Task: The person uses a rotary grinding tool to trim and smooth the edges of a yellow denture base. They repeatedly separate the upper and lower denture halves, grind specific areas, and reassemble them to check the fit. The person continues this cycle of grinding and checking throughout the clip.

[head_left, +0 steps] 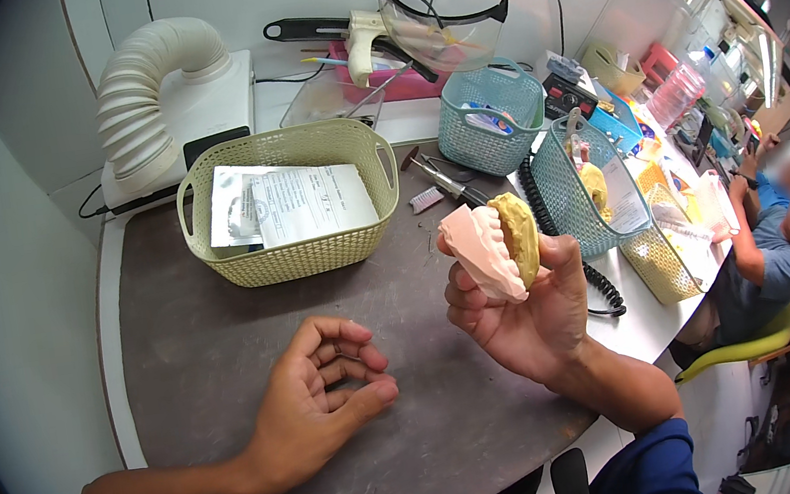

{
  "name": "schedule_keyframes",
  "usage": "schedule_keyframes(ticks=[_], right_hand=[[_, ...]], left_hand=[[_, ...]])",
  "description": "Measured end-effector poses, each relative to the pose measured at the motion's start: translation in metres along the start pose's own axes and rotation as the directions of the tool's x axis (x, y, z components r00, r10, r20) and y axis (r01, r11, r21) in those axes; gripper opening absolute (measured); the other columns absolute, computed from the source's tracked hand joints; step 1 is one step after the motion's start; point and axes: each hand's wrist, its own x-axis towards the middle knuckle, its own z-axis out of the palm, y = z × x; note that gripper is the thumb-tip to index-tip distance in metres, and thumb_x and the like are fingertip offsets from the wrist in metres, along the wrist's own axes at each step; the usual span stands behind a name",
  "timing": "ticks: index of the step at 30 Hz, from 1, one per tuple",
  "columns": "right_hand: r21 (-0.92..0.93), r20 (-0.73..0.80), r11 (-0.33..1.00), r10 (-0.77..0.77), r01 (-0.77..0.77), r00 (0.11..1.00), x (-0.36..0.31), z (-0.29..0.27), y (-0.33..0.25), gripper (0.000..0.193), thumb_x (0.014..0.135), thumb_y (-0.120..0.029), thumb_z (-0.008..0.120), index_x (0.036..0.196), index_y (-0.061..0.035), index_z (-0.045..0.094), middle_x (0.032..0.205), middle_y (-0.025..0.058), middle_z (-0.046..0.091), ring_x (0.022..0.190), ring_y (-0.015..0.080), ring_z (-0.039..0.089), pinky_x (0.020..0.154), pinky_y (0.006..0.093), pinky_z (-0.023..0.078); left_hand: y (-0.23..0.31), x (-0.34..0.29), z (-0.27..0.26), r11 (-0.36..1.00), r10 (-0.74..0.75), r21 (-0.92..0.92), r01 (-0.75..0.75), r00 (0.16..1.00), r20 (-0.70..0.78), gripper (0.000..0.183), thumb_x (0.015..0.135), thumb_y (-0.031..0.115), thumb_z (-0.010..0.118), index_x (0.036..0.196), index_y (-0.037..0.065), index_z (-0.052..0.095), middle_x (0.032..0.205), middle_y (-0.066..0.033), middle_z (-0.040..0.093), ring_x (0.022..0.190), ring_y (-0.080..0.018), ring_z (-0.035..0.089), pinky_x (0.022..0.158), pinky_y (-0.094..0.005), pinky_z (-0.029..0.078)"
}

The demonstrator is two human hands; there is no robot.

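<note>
Above the surface [176,379], two casts [489,250] were gripped by the right hand [549,321], apparently for inspection, the left hand [320,394] half-curled, empty, steady support seemingly needed next.

Left edge: bare table [180,368] between the green basket [301,260] and the left grip [308,401], room to pass.
Middle: open lane between left grip and right grip [542,322].
Far left corner: white ribbed hose [142,101] behind the green basket, way blocked.
Far edge: farther blue basket [482,146] and black-handled tool [455,185] in the way.
Right edge: nearer blue basket [565,198] and coiled cord [610,295] crowd passage beyond the right grip's pink-and-yellow cast pair [482,253].
</note>
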Motion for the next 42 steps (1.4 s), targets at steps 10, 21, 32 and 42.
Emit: schedule_keyframes(ticks=[10,21,32,42], right_hand=[[0.129,0.007,0.99,0.061,-0.062,0.998,-0.001,0.007,0.0,0.075,0.082,-0.05,0.06,0.128,0.0078,0.045,0.09,0.0071,0.06,0.074,0.012,0.047,0.07,0.0248,0.041],[0.243,0.191,0.961,0.084,-0.13,0.978,-0.001,-0.012,0.0,0.067,0.082,-0.046,0.057,0.131,-0.0014,0.049,0.119,0.0115,0.057,0.092,0.0198,0.056,0.078,0.0309,0.046],[-0.833,0.468,0.154,-0.318,0.532,0.825,-0.003,-0.005,-0.005,0.064,0.075,-0.021,0.073,0.13,0.0054,0.054,0.111,0.0157,0.064,0.097,0.0226,0.064,0.085,0.0305,0.05],[-0.637,0.769,-0.362,-0.232,0.681,0.596,-0.006,0.012,0.015,0.066,0.061,-0.022,0.083,0.119,0.0045,0.063,0.098,0.0157,0.068,0.08,0.0248,0.066,0.069,0.0319,0.054]], left_hand=[[0.0,0.0,-0.001,1.0,-0.003,-0.005,0.003,1.0,0.018,0.044,0.086,0.002,0.07,0.12,0.001,0.043,0.107,-0.0102,0.054,0.097,-0.0129,0.057,0.086,-0.0275,0.054],[0.0,0.001,-0.001,0.999,0.02,0.046,-0.022,0.999,0.034,0.038,0.088,-0.002,0.063,0.118,0.002,0.041,0.106,-0.0106,0.054,0.097,-0.0161,0.06,0.086,-0.0331,0.057],[0.003,-0.002,-0.003,0.996,-0.022,0.085,0.013,0.993,0.113,0.033,0.092,0.005,0.062,0.12,-0.003,0.047,0.106,-0.012,0.059,0.098,-0.0177,0.062,0.089,-0.0332,0.054],[0.002,-0.008,0.0,0.997,-0.042,0.073,0.027,0.978,0.205,0.043,0.089,0.019,0.071,0.123,-0.004,0.057,0.118,-0.0109,0.064,0.109,-0.0144,0.06,0.097,-0.0303,0.048]])
